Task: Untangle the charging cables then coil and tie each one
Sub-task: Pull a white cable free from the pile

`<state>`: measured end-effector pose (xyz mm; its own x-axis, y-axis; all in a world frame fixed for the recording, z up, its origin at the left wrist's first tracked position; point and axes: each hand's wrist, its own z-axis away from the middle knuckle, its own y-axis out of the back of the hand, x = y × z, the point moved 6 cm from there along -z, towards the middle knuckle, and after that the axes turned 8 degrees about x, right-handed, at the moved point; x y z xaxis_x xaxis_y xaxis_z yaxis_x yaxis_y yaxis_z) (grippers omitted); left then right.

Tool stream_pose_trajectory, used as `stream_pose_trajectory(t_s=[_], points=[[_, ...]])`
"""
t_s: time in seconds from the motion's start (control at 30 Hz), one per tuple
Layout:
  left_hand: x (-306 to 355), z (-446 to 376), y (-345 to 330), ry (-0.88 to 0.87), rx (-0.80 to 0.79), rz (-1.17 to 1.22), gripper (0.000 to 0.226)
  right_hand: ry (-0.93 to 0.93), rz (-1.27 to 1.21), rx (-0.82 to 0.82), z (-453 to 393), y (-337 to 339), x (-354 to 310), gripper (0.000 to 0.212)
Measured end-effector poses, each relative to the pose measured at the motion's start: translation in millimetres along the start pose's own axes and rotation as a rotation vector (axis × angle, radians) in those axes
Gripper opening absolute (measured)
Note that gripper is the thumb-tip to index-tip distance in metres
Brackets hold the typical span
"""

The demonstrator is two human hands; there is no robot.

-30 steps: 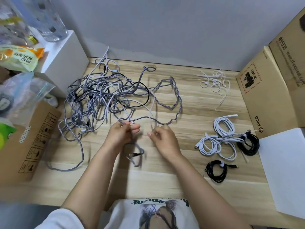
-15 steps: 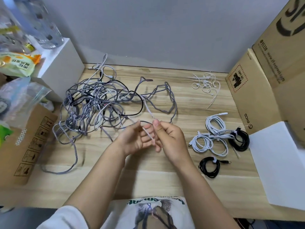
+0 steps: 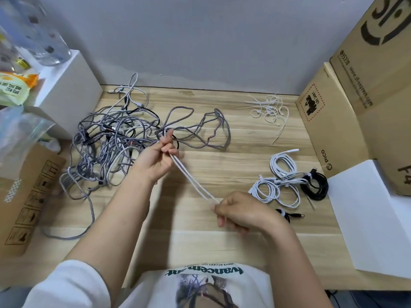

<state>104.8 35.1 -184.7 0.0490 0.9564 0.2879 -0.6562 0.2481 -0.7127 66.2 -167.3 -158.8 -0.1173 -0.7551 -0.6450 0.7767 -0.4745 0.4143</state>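
Off to the left of my left hand sits the tangled heap of cables (image 3: 106, 147), grey braided, white and black strands all knotted together on the wooden table (image 3: 244, 152), with one grey braided loop trailing out behind my hand toward the wall. My left hand (image 3: 155, 161) is raised above the table, fingers curled, pinching the white cable (image 3: 191, 178) at its upper end, right against the edge of the heap. That cable runs doubled, two strands side by side, taut on a slant down to my right hand (image 3: 238, 213). My right hand is closed round the lower end, fingers curled under, low and near my body. Just right of that hand, the coiled white cables (image 3: 278, 181) lie tied on the table, touching a coiled black cable (image 3: 315, 187); a smaller black coil (image 3: 287, 215) peeks out from behind my right wrist. Far beyond, near the wall, loose white ties (image 3: 270, 110) lie scattered. A cardboard box (image 3: 333, 121) stands furthest right.
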Motion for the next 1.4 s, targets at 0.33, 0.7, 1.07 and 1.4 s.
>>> stream_pose_trajectory(t_s=[0.33, 0.7, 1.07, 1.4], points=[[-37, 23, -4, -0.054, -0.091, -0.206, 0.022, 0.302, -0.175, 0.389, -48, -12, -63, 0.040], [-14, 8, -5, 0.103, 0.045, -0.155, 0.033, 0.482, -0.279, 0.380, -2, 6, -91, 0.044], [25, -1, -3, -0.021, 0.089, -0.138, 0.031, 0.591, -0.557, 0.324, 40, 37, -103, 0.051], [-22, 48, -34, -0.162, -0.303, -0.717, 0.043, 0.359, -0.685, 0.311, -18, 15, -77, 0.008]])
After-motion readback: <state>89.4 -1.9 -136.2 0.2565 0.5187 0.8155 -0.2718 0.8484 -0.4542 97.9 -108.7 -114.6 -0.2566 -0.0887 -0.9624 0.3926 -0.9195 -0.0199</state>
